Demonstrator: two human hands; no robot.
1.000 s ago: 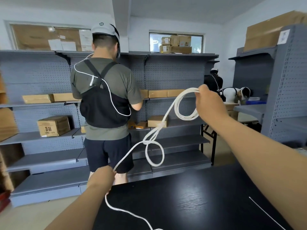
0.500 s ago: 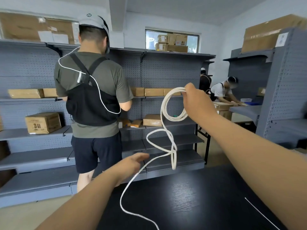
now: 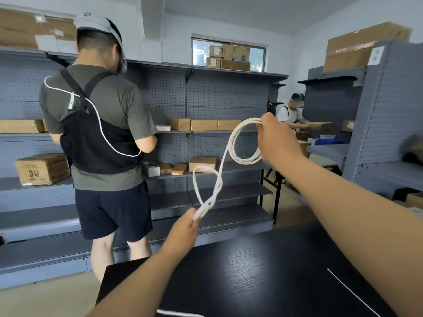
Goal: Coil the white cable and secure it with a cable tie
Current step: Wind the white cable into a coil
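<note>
White cable [image 3: 249,121] part-coiled mid-frame, gripped by right hand [image 3: 274,138], left hand [image 3: 183,227] pinching the slack, cable tie [image 3: 350,290] untouched lower right

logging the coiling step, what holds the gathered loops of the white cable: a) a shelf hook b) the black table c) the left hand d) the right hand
d: the right hand pinches the top of the gathered loops of the white cable up in the air, while the left hand grips only a lower strand.
</note>
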